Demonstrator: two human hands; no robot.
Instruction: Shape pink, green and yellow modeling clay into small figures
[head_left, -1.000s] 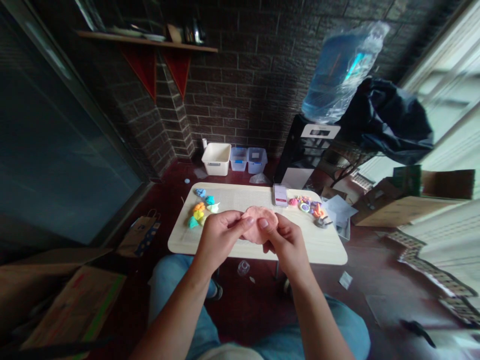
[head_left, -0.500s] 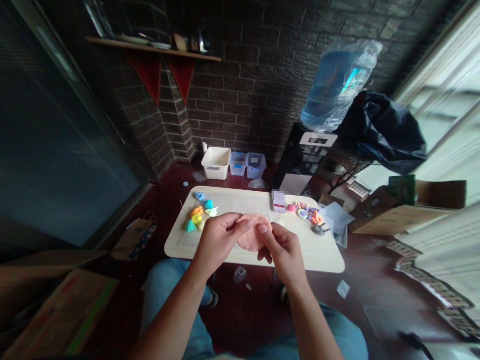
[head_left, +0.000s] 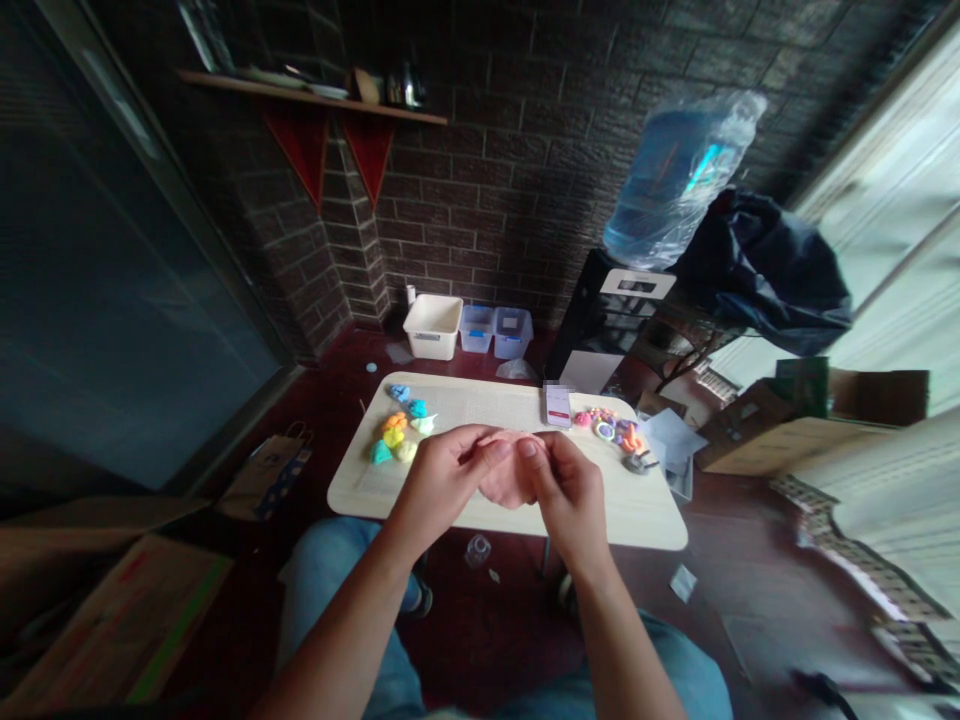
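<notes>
- Pink clay [head_left: 506, 490] is held up between both hands above the near part of the worktop [head_left: 645, 525], probably so that a soft, thin piece is supported on both sides.
- Left hand [head_left: 448, 470]: almost closed, thumb and curled fingers pinching the clay's left side. Right hand [head_left: 574, 490]: likewise nearly closed, gripping the right side, its thumb near the other.
- The clay looks flat, thin and matte, with a rounded lower edge below the thumbs; its upper edge seems bent, and the hands hide its sides.
- Beyond the left hand, coloured lumps [head_left: 393, 437] lie loosely grouped, seemingly sorted by colour and set out of the way.
- Beyond the right hand, small pieces [head_left: 633, 439] lie clustered beside a phone [head_left: 557, 409], its screen facing the person, perhaps for easy viewing; whether it is propped I cannot tell.
- Farthest past the hands, a white bin [head_left: 433, 335] stands by the wall.
</notes>
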